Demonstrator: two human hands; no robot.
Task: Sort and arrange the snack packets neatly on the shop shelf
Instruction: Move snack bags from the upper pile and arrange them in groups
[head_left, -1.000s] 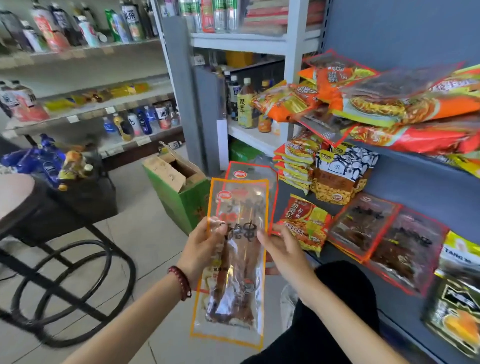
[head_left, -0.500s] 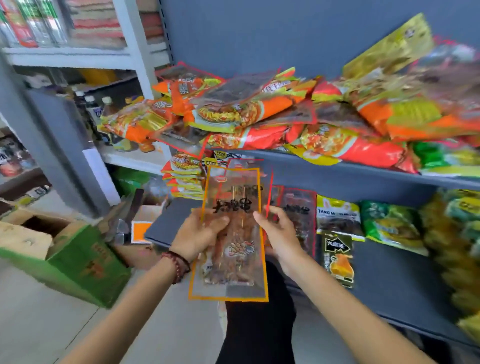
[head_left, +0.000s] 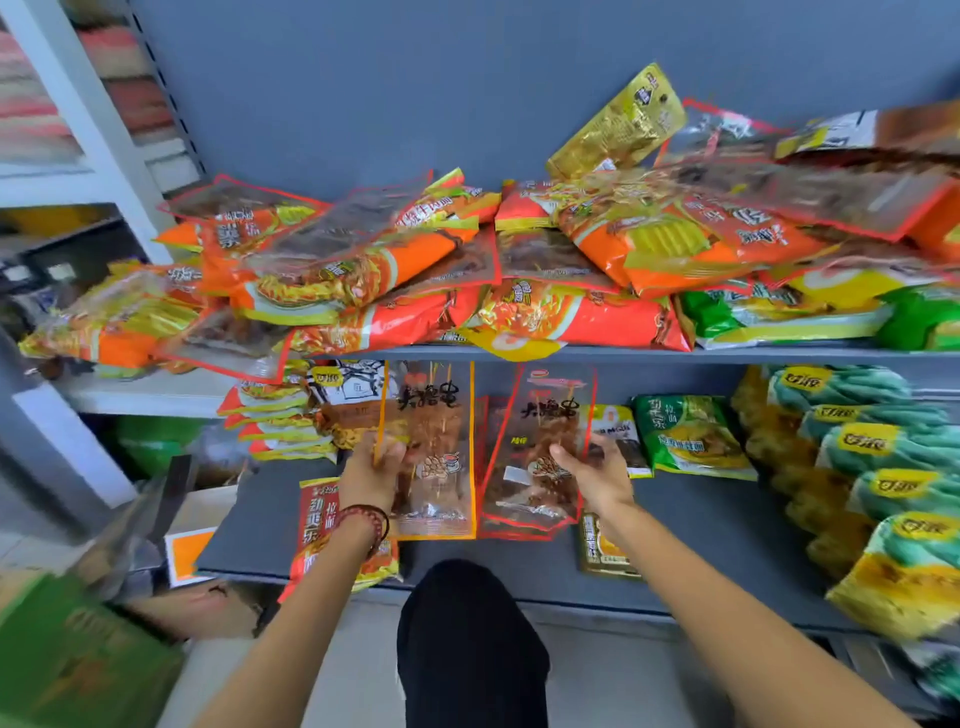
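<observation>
My left hand (head_left: 371, 467) grips the left edge of a clear snack packet with an orange border (head_left: 436, 457), held upright over the lower grey shelf (head_left: 701, 545). My right hand (head_left: 597, 475) holds a similar clear packet with a red border (head_left: 540, 447) from its right side, thumb across the front. The two packets hang side by side, a small gap apart. More red-bordered packets lie flat on the shelf under the right one. The upper shelf (head_left: 727, 355) carries a loose heap of orange noodle packets (head_left: 363, 280).
Green packets (head_left: 685, 436) and stacked green-yellow bags (head_left: 883, 467) fill the lower shelf's right. An orange packet (head_left: 317, 525) lies at its front left, a small yellow one (head_left: 597, 551) near my right wrist. A green carton (head_left: 78, 665) sits on the floor at left.
The view swung from the aisle to face the shelves. The two packets, held together as one stack before, are now separated, one in each hand, and lifted closer to the lower shelf.
</observation>
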